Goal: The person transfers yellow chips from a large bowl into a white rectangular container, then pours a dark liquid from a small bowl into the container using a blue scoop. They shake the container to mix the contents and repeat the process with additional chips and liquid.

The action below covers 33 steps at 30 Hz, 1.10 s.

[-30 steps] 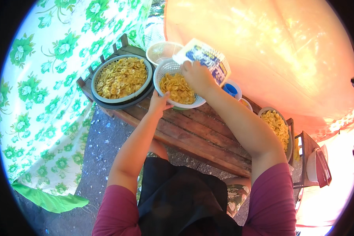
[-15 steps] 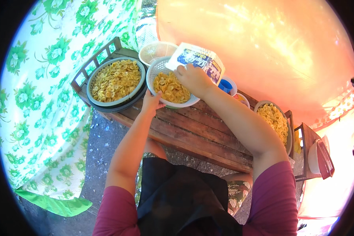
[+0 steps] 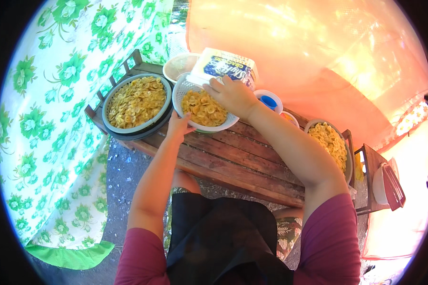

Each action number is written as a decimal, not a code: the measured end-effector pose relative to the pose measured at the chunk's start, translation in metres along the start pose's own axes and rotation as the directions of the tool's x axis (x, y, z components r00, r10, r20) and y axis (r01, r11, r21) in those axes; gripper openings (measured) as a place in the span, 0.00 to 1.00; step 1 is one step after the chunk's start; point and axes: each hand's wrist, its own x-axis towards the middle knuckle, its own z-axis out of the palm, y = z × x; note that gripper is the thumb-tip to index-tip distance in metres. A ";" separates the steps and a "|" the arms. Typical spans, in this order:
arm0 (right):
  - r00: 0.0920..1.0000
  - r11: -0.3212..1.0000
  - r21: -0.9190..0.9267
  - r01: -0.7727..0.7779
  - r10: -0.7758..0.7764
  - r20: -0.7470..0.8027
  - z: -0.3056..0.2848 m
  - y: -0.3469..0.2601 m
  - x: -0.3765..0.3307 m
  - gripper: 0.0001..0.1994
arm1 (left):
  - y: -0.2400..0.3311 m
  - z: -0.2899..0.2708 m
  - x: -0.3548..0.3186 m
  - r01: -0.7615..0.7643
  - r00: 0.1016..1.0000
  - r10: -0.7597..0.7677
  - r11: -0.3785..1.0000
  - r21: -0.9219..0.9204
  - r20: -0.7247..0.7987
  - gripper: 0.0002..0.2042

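A white plastic colander (image 3: 187, 91) holding yellow banana chips (image 3: 204, 108) sits on a brown slatted wooden table (image 3: 233, 161). My left hand (image 3: 178, 127) grips the colander's near rim. My right hand (image 3: 233, 95) is shut on the lower edge of a white and blue box (image 3: 224, 66), tilted over the colander's far side. A grey round basin (image 3: 110, 101) full of the same yellow chips stands just left of the colander.
An empty white bowl (image 3: 180, 64) sits behind the colander. Small blue-lidded (image 3: 269, 101) and orange-filled tubs (image 3: 288, 118) lie to the right, then another bowl of chips (image 3: 330, 142). Green floral cloth (image 3: 52, 118) hangs at left, an orange sheet (image 3: 318, 52) behind, a side table (image 3: 371, 166) right.
The colander, box and both hands have shifted slightly left and further from me in the picture. My right hand has slid down the box's lower edge.
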 end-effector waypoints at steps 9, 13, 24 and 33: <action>0.997 0.998 0.054 0.024 -0.027 0.066 0.001 0.010 -0.002 0.14 | 0.003 -0.007 0.009 -0.025 1.000 0.025 1.000 0.004 0.019 0.20; 0.997 0.999 0.028 0.038 -0.039 0.060 -0.004 0.018 -0.003 0.16 | 0.009 -0.004 0.009 -0.023 0.998 0.024 1.000 -0.013 0.050 0.20; 0.544 0.572 0.351 -0.741 0.818 -0.185 -0.040 0.023 -0.060 0.26 | 0.011 -0.007 0.002 -0.040 0.999 0.040 0.999 -0.013 0.033 0.26; -0.099 -0.326 0.744 -0.583 0.938 0.333 -0.051 -0.070 -0.238 0.28 | -0.002 0.003 -0.037 -0.344 0.873 0.424 0.886 0.312 -0.241 0.24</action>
